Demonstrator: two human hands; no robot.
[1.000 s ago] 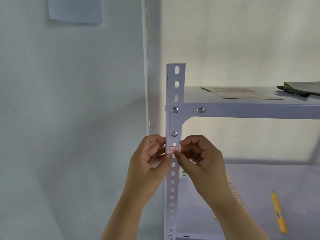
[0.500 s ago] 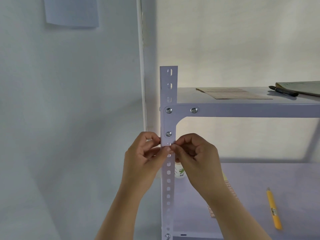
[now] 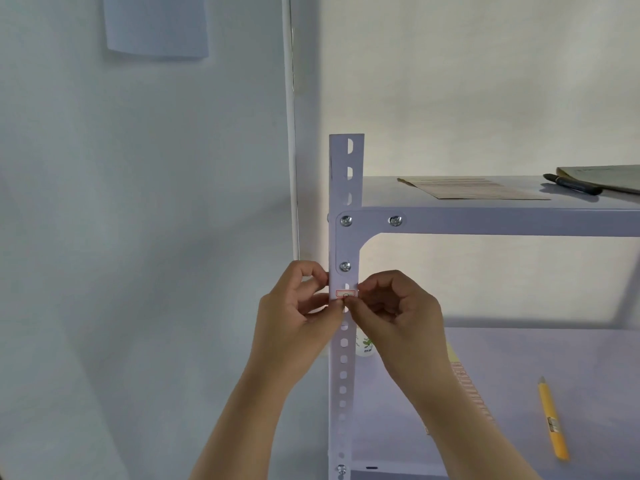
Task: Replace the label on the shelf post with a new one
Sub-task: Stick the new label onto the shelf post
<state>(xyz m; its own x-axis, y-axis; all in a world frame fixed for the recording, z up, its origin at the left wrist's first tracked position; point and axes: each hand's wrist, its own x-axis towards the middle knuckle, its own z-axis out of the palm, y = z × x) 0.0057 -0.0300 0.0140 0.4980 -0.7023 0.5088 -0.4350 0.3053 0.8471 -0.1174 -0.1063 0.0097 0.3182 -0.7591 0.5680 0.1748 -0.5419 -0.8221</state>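
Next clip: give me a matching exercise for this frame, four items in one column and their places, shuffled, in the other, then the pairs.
Items:
1. label
2. yellow utility knife
3. black pen
4. sheet of paper

Places:
A. on the top shelf, at the right
B. on the wall, upper left
C. on the shelf post, at the thumbs of both hands
D. lying on the lower shelf, at the right

Pairs: 1-C, 2-D, 3-A, 4-B
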